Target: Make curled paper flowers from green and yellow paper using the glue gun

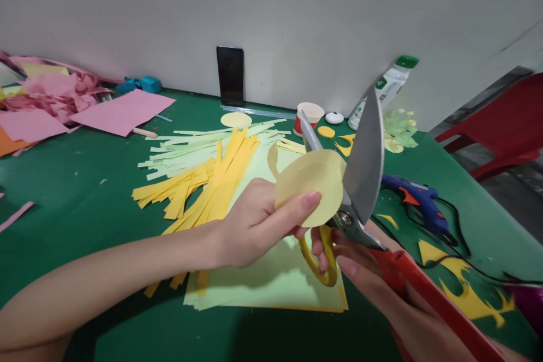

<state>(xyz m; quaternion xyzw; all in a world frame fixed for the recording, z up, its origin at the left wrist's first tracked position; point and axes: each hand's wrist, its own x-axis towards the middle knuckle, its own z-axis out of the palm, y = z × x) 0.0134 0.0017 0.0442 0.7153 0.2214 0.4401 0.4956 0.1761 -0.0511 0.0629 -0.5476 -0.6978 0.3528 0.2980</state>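
Note:
My left hand pinches a pale yellow paper disc between thumb and fingers, with a thin curl of paper at its left edge. Large scissors with red handles are in my right hand. Their blades are spread, and the disc's right edge lies between them. A yellow loop hangs below the disc around my fingertips; I cannot tell whether it belongs to the scissors. Beneath my hands lie light green sheets, with yellow paper strips and green strips beside them.
A glue gun with a black cord and yellow paper scraps lie at right. At the back stand a phone, a paper cup and a leaning bottle. Pink paper lies at left; a red chair stands beyond the table.

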